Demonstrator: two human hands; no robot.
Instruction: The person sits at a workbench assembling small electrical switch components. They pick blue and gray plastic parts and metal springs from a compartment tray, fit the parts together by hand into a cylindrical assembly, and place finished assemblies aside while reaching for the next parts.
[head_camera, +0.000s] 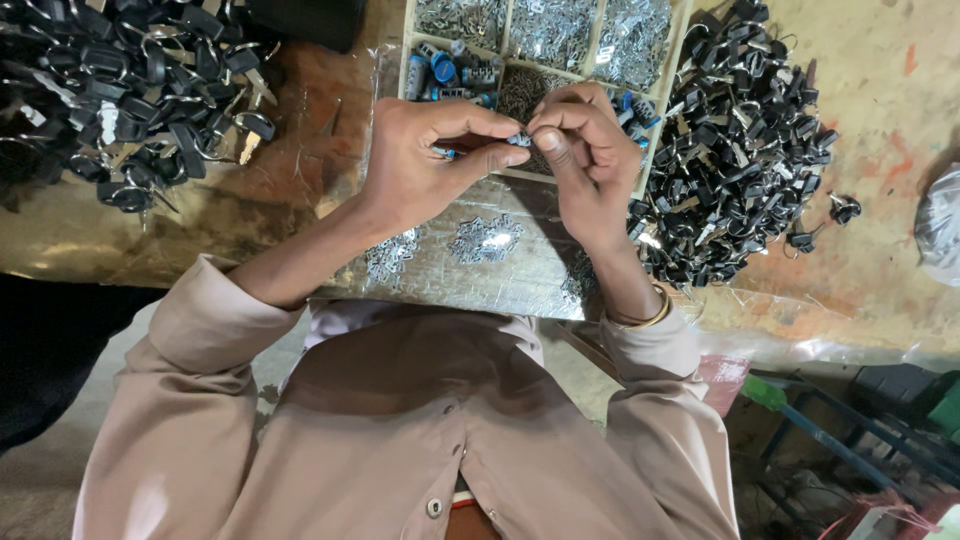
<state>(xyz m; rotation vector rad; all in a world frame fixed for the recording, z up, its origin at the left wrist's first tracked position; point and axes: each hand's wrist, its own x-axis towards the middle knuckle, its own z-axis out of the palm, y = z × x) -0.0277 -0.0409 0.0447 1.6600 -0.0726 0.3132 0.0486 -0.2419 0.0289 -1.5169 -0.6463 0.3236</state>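
My left hand and my right hand meet fingertip to fingertip over a shiny metal sheet. Between them is a small silver lock part, pinched by my right thumb and forefinger and touched by my left fingertips. A bit of blue shows under my left thumb; what it belongs to is hidden. Just beyond my hands stands a divided wooden tray, with blue-topped metal cylinders in its near-left compartment.
Heaps of black-headed keys on rings lie at the left and at the right of the tray. Small silver pieces are scattered on the sheet. The tray's far compartments hold tiny silver parts. A plastic bag sits at the right edge.
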